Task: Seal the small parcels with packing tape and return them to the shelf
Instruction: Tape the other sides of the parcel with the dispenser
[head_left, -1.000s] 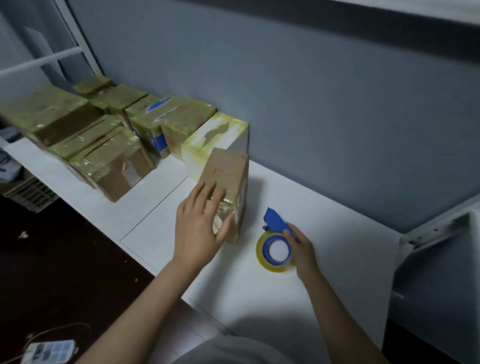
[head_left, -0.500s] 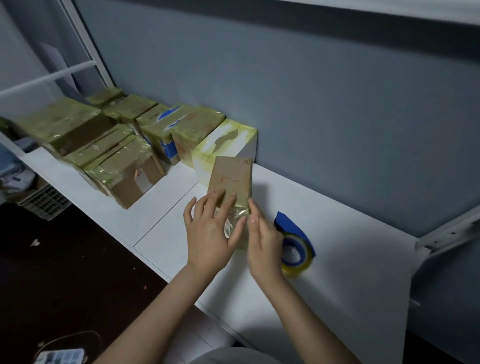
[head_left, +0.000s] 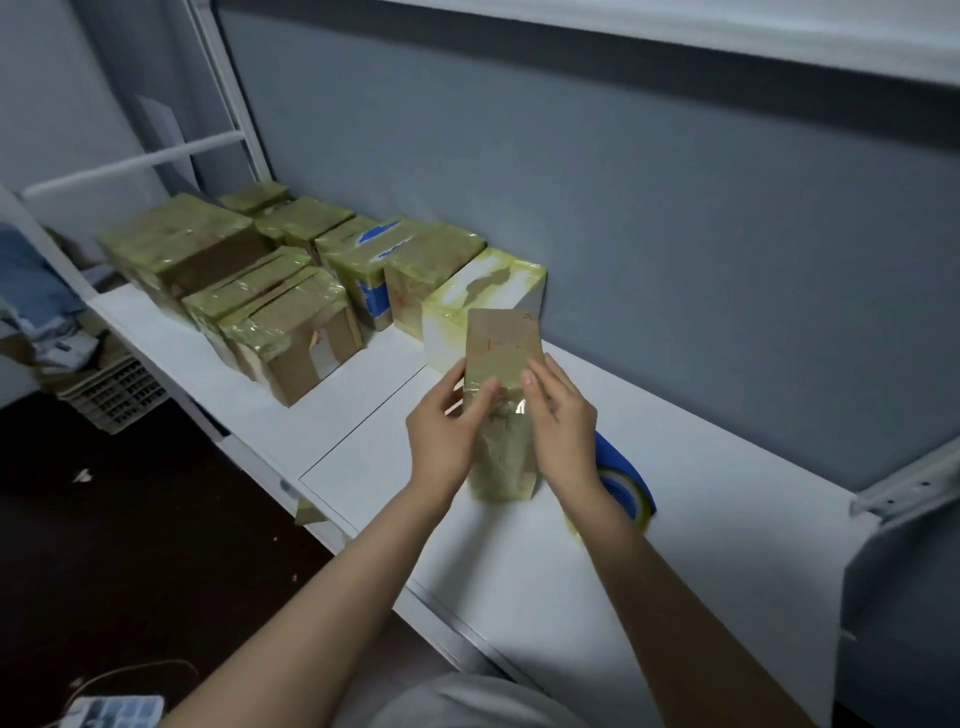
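Left hand (head_left: 445, 434) and right hand (head_left: 565, 434) grip the upright parcel (head_left: 501, 345), midway along the shelf (head_left: 717, 525). Lower half looks taped, top bare; tape roll (head_left: 626, 486) beside right wrist, sealed boxes (head_left: 291, 332) at left end.

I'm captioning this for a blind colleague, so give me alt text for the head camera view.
A left hand and a right hand grip a small brown cardboard parcel, partly taped, standing upright on a white shelf. A yellowish tape roll with a blue core sits just behind the right hand; taped cardboard boxes line the grey wall to the left.
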